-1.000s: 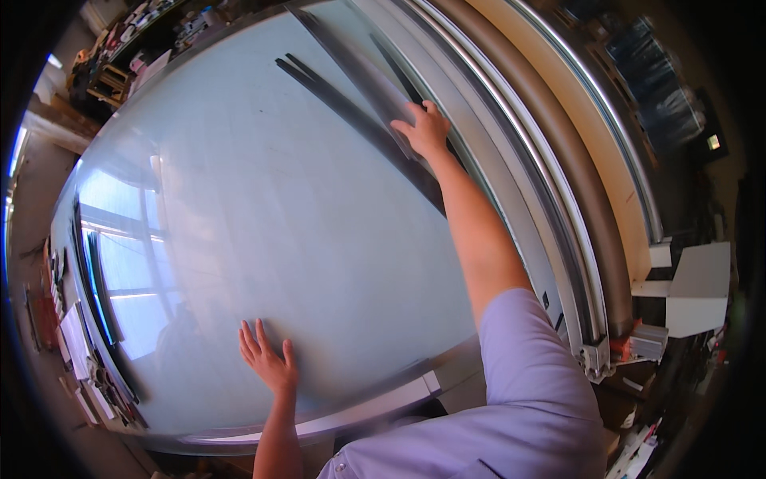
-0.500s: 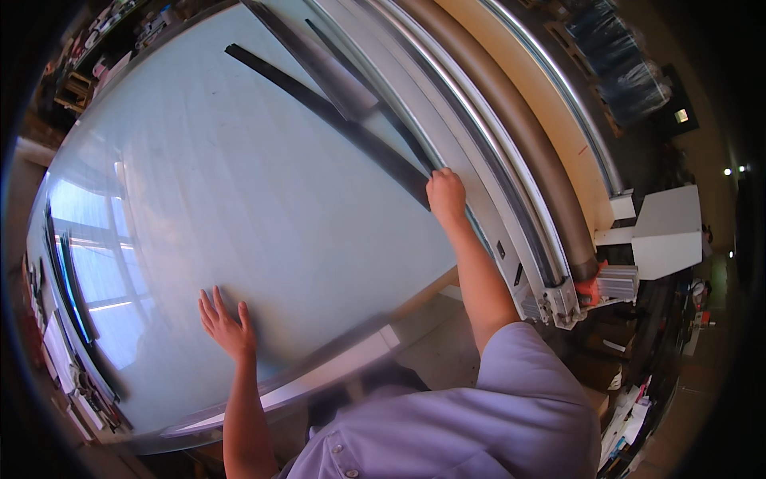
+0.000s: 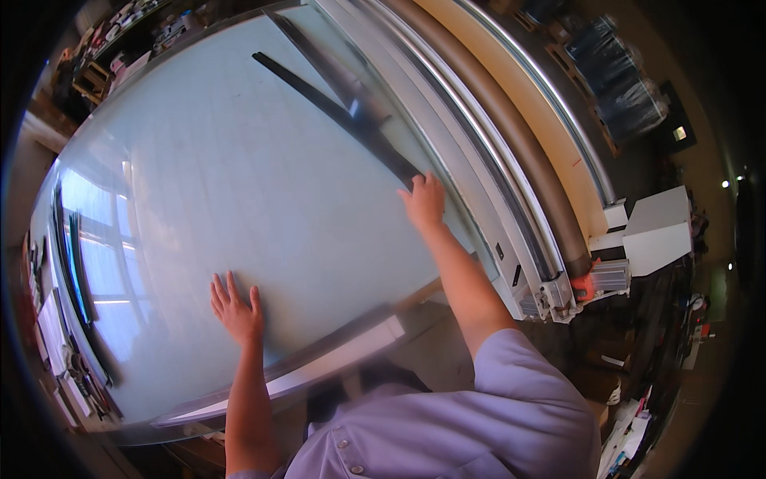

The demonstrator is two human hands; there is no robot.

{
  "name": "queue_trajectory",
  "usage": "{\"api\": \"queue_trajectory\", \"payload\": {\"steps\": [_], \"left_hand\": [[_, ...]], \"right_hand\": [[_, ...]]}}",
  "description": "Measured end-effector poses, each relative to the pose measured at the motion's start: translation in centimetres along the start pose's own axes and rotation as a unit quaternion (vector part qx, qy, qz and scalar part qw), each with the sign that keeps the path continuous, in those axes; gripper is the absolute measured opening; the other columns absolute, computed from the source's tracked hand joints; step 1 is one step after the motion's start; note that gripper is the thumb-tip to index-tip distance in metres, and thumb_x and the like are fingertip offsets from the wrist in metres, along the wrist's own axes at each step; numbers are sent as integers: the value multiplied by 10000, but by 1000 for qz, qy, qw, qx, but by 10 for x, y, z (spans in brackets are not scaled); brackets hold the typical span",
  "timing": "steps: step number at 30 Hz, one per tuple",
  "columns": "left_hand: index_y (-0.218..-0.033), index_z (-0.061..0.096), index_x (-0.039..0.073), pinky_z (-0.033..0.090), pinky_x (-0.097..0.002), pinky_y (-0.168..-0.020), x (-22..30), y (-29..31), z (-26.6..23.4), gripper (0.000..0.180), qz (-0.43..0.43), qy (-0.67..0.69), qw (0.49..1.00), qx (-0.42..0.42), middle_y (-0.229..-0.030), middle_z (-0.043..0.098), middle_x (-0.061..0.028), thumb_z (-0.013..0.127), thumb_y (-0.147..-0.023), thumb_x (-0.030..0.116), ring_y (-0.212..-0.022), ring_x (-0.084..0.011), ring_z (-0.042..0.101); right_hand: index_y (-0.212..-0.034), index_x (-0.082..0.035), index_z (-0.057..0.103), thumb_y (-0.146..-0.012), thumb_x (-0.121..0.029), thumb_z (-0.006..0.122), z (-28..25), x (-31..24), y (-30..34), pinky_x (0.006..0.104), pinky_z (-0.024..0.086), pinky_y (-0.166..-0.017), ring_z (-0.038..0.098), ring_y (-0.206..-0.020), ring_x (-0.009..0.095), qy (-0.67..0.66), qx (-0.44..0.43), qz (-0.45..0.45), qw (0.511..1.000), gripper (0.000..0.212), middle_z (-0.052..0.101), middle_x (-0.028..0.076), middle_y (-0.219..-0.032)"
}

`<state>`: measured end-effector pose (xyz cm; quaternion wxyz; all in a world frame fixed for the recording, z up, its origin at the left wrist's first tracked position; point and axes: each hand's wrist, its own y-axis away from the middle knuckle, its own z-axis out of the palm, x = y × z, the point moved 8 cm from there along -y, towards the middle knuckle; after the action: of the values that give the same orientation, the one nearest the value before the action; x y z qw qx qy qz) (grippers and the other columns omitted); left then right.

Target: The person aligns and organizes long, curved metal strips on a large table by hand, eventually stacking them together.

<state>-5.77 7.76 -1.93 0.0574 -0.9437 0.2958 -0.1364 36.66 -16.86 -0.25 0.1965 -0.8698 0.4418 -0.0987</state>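
My left hand (image 3: pixel 237 310) lies flat on a broad glossy pale blue-grey table sheet (image 3: pixel 207 176), fingers spread and holding nothing. Farther right, my right hand (image 3: pixel 424 201) closes over the near end of a long black strip (image 3: pixel 319 97), thumb on one side and fingers on the other. The strip runs away from me to the far left. Beyond it, a wider dark, shiny strip (image 3: pixel 323 60) slants across the sheet and meets the black one. What lies under my right palm is hidden.
Along the right edge runs a machine with metal rails (image 3: pixel 479 128), a brown roller (image 3: pixel 519 136) and a white end housing (image 3: pixel 658 223). Dark strips (image 3: pixel 73 263) lie at the table's left edge. Plastic-wrapped goods (image 3: pixel 614 76) stand at the upper right.
My right hand has moved slightly left, from a thin dark strip near the rail to the black strip's end. The thin strip no longer shows separately. My left hand stays flat; the view has shifted slightly.
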Motion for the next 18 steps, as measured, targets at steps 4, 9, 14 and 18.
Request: {"api": "queue_trajectory", "payload": {"steps": [4, 9, 14, 18], "left_hand": [[-1500, 443, 143, 208, -526, -1198, -3, 1, 1, 651, -6, 3, 1000, -5, -1602, 321, -156, 534, -969, 509, -1481, -371, 267], [-1500, 447, 154, 196, -521, -1205, -2, 1, -3, 635, -18, 17, 1000, -7, -1605, 320, -144, 550, -969, 487, -1488, -361, 258], [-1488, 455, 130, 200, -525, -1204, -3, 2, -7, 653, -16, 32, 999, -4, -1600, 319, -158, 555, -961, 502, -1485, -370, 258], [-1478, 464, 115, 195, -528, -1204, -3, 3, -14, 641, -21, 50, 999, 1, -1595, 323, -162, 575, -958, 473, -1485, -369, 255]], "right_hand": [[-1056, -39, 600, -751, -331, 847, 35, 13, -19, 461, 488, -874, 628, -1026, 354, -51, -152, 51, 986, 490, 647, 194, -1101], [-1181, -35, 526, -737, -204, 837, 44, 15, -30, 451, 498, -926, 622, -1074, 370, -50, -243, 124, 961, 568, 631, 194, -1116], [-1380, 30, 425, -751, -161, 792, 30, -10, -12, 437, 470, -1023, 588, -1194, 374, -164, -309, 144, 926, 753, 556, 263, -1304], [-1488, 79, 329, -807, -187, 778, -2, -40, 22, 382, 431, -1077, 519, -1322, 337, -348, -359, 162, 851, 858, 447, 282, -1478]]}}
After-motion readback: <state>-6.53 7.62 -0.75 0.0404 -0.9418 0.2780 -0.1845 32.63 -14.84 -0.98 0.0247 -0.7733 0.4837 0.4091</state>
